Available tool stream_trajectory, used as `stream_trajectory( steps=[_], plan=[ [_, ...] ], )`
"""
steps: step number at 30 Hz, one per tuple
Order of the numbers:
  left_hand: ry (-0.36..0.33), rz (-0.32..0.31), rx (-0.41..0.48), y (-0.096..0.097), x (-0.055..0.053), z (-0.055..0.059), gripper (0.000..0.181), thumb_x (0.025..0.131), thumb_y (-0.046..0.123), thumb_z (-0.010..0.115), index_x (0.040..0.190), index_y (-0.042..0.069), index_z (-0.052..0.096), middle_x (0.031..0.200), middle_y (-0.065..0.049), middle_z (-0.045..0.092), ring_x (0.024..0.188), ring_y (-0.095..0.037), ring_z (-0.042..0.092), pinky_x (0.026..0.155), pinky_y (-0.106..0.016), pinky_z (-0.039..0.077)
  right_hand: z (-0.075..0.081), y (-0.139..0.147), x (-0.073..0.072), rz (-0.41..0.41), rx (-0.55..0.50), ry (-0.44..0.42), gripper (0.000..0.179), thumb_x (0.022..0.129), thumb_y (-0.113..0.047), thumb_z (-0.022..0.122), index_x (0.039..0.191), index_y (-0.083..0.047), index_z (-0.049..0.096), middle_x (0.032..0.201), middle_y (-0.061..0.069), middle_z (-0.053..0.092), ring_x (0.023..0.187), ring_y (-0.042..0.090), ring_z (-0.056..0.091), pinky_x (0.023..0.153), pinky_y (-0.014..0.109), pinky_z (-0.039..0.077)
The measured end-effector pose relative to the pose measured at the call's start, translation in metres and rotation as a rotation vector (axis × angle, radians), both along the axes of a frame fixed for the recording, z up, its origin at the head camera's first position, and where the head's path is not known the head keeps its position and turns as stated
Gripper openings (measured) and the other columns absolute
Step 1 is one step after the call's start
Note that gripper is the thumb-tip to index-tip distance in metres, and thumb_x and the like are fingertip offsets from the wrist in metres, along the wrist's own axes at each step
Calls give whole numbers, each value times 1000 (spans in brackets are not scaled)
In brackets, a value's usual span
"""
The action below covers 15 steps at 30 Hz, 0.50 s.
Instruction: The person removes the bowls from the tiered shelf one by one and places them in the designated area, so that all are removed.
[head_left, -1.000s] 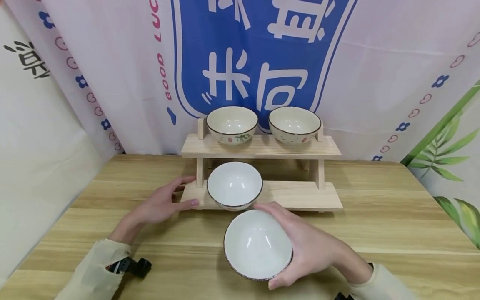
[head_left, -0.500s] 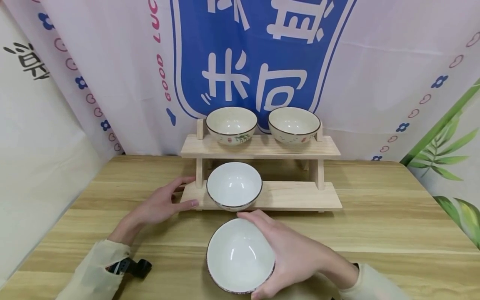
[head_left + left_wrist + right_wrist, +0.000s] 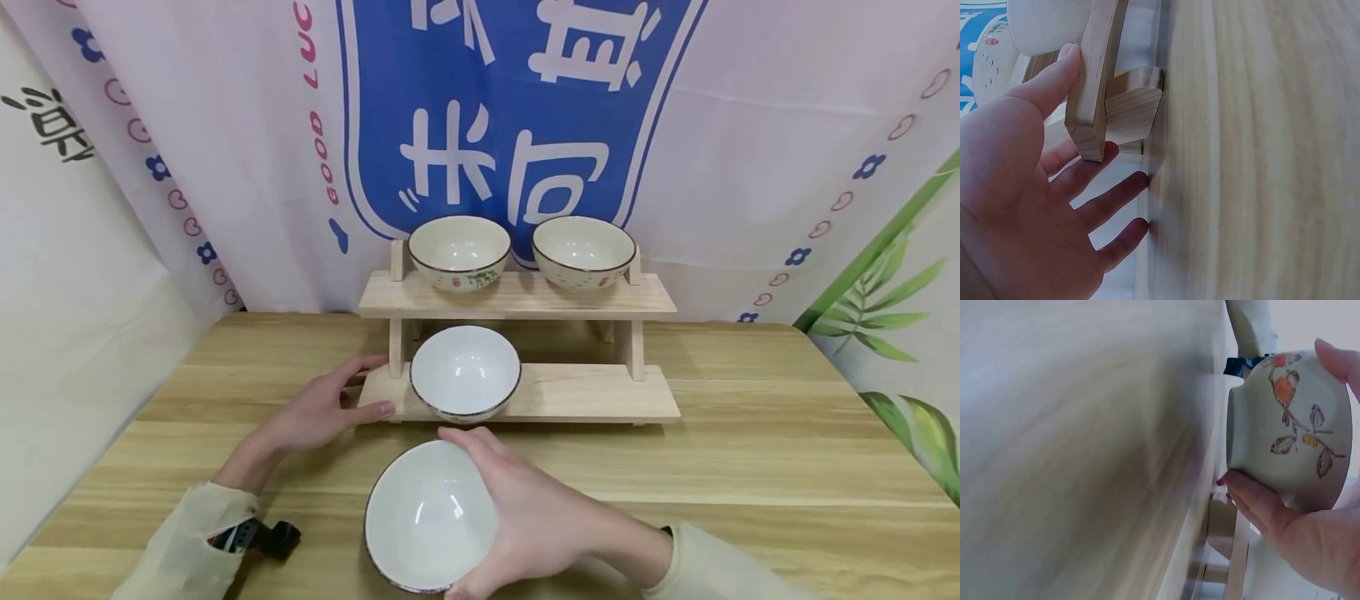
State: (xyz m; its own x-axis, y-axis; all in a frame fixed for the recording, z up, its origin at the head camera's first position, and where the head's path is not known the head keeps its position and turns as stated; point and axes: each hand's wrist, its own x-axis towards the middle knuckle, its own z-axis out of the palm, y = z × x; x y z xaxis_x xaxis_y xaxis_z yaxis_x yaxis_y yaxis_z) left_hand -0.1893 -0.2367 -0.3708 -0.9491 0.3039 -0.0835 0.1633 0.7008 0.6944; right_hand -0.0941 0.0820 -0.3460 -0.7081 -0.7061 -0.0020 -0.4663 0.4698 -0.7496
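Note:
In the head view my right hand grips a white bowl by its right side, thumb at the near side and fingers at the far side. The right wrist view shows a painted fruit branch on the bowl's outside, its foot turned toward the tabletop. My left hand holds the left end of the lower board of a two-tier wooden rack. Its thumb lies on the board's upper face, with fingers reaching beneath the edge in the left wrist view. Another white bowl sits on that lower board's left half.
Two cream bowls with dark rims, a left one and a right one, stand on the rack's upper board. Behind the wooden table hangs a printed curtain. A wrist camera sits at the left sleeve.
My right hand has carried its bowl leftward and slightly nearer, from the lower bowl's right to in front of and left of it. My left hand stays at the rack.

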Motion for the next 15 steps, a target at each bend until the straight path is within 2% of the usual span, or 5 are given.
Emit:
stream_trajectory(
  steps=[11,15],
  plan=[
    [12,-1,0,-1,0,-1,80,98,53,72,163,20,39,159,-25,49,142,-48,51,108,-65,49,-1,-24,-1,-62,53,-15,133,61,-49,100,168,-31,22,157,-13,40,137,10,50,111,37,51],
    [20,-6,5,-2,-1,-2,79,98,52,72,162,21,39,159,-25,50,142,-48,52,107,-64,50,-2,-32,-2,-84,62,-22,134,61,-51,99,168,-31,22,157,-12,40,135,10,52,110,36,51]
  ],
)
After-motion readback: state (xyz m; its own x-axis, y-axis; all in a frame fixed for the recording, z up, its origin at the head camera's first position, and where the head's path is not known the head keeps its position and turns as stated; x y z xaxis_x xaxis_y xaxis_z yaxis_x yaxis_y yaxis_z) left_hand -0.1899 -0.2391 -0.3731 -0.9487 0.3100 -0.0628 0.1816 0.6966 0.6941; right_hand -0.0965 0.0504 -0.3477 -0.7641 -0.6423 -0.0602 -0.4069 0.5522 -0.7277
